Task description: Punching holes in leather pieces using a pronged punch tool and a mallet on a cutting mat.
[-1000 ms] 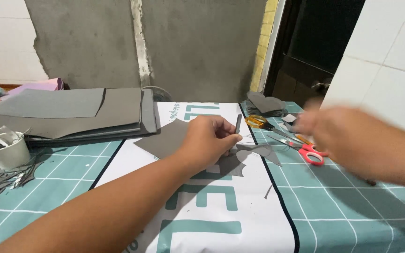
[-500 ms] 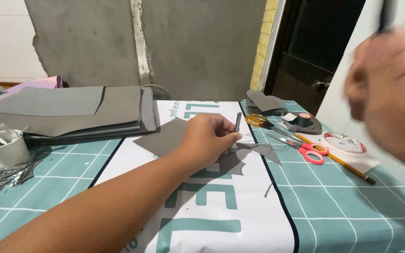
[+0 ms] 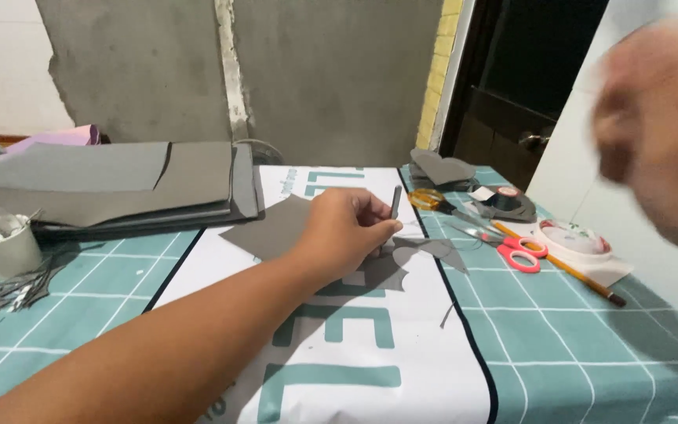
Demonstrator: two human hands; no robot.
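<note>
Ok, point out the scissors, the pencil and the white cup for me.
pink-handled scissors [image 3: 521,253], head view, on the pink handle loops.
pencil [image 3: 566,268], head view, mid-shaft.
white cup [image 3: 3,250], head view, on its outer wall.

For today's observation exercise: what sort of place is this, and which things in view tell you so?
Probably a home craft table. A teal cutting mat covers it, with stacked grey sheets, scissors and a pencil. The left hand pinches a small grey strip.

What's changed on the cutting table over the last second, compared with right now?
The right hand rose from over the red-handled scissors to close before the camera, blurred, uncovering them. The left hand stayed put, fingers pinching a small grey strip upright. The grey sheets and white cup did not move.
</note>
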